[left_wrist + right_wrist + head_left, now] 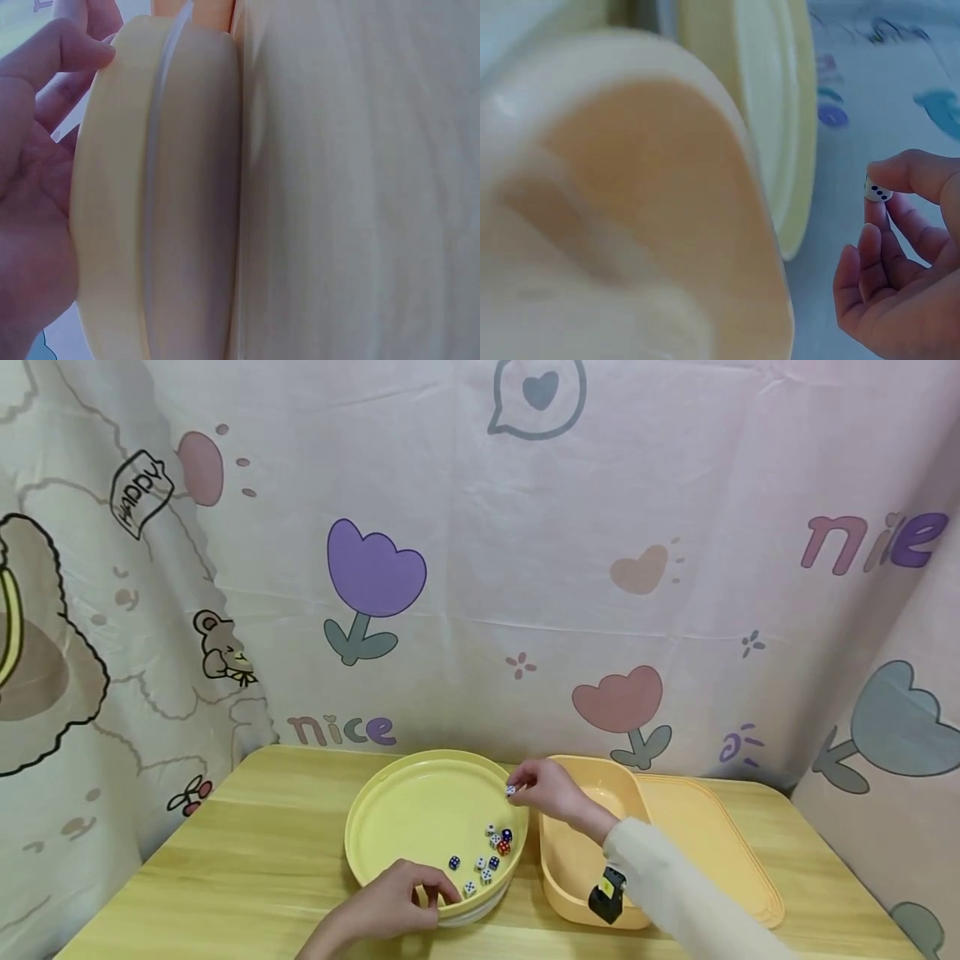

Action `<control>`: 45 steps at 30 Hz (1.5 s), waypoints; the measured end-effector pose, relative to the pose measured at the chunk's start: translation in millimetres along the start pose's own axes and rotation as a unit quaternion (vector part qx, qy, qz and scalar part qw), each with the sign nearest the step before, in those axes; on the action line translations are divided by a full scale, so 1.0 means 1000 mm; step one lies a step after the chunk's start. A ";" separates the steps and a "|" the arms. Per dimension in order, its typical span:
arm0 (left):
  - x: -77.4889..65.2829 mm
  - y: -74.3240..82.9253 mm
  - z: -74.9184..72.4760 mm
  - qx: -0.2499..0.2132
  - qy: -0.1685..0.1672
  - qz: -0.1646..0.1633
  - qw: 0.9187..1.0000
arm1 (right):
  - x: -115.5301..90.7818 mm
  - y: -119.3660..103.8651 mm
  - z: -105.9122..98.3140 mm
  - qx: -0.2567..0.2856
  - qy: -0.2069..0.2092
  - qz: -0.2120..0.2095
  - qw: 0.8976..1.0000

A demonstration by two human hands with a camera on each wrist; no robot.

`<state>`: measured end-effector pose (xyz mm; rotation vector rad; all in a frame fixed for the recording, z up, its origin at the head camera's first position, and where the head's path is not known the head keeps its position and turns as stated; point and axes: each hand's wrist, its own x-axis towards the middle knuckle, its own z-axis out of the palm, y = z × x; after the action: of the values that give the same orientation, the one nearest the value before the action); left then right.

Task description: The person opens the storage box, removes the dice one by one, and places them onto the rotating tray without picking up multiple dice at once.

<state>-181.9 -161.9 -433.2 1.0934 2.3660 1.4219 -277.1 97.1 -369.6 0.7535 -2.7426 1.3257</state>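
In the head view my right hand (551, 789) is above the right rim of a round yellow tray (405, 810), pinching a white die (511, 791) between thumb and fingertips. Black dots show on that die (878, 190) in the right wrist view, and the other fingers are loosely curled. My left hand (393, 897) grips the tray's near rim, its thumb at the outer side and its fingers bent over the edge. Several more dice lie in the tray's right part: white ones (469, 888), blue ones (454, 862) and a red one (503, 847).
Right of the tray stands a deep orange-yellow box (555, 881), under my right forearm. A flat lid (720, 843) of similar colour lies on the wood-grain table (247, 860) to its right. A printed curtain (465, 568) hangs behind the table.
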 end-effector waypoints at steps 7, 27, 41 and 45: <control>0.002 0.000 -0.001 -0.003 0.002 0.003 1.000 | -0.005 -0.014 0.021 0.019 -0.019 -0.019 0.999; 0.003 0.000 0.001 0.003 0.003 0.011 1.000 | -0.015 -0.021 0.047 0.010 -0.042 -0.017 0.999; 0.001 -0.001 0.001 -0.001 0.007 0.009 1.000 | -0.016 -0.021 0.042 -0.003 -0.045 -0.004 0.999; 0.001 -0.001 0.000 0.006 0.009 0.012 1.000 | -0.013 -0.021 0.039 -0.006 -0.038 -0.009 0.999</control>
<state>-183.2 -161.7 -434.2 1.1198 2.3838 1.4335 -248.5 62.5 -382.0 0.8444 -2.7919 1.3011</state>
